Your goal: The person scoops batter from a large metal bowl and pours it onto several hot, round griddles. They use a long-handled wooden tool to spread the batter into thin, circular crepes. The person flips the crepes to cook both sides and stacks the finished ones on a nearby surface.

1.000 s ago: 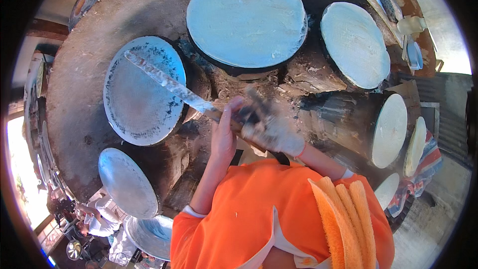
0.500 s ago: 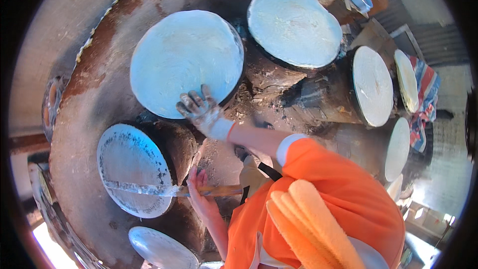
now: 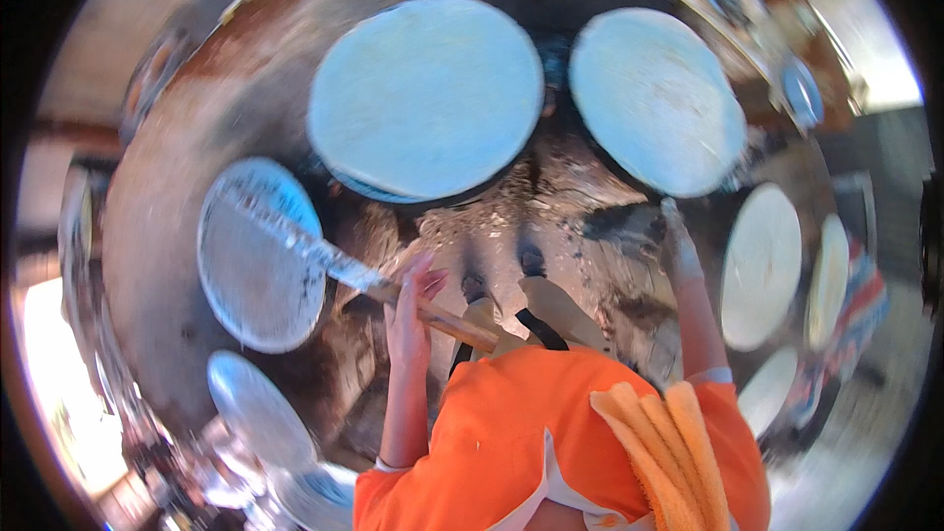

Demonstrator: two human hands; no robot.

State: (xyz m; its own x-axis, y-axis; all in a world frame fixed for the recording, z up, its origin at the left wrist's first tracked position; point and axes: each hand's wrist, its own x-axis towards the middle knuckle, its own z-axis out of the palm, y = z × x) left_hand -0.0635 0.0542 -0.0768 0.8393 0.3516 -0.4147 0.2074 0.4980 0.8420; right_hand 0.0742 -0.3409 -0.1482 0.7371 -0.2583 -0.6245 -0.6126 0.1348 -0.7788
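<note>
My left hand (image 3: 411, 300) grips the wooden handle of a long flat spatula (image 3: 356, 273), whose white-smeared blade angles up over a speckled round griddle (image 3: 258, 300) at left. My right hand (image 3: 677, 246), in a pale, soiled glove, reaches to the lower rim of a round griddle covered in a pale layer (image 3: 657, 98) at upper right; motion blur hides its fingers and whether it touches the rim. A larger coated round griddle (image 3: 423, 88) lies upper centre.
More round griddles stand at right (image 3: 759, 265) and lower left (image 3: 258, 408), ringing the dirty floor (image 3: 501, 216) around my legs. A small blue bowl (image 3: 801, 88) and boards lie at upper right, a striped cloth (image 3: 855, 315) at far right. A curved ledge runs behind.
My right hand left the spatula, reached onto the centre griddle, then moved rightward to the upper-right griddle's rim. My left hand keeps the spatula. The view swung aside and back.
</note>
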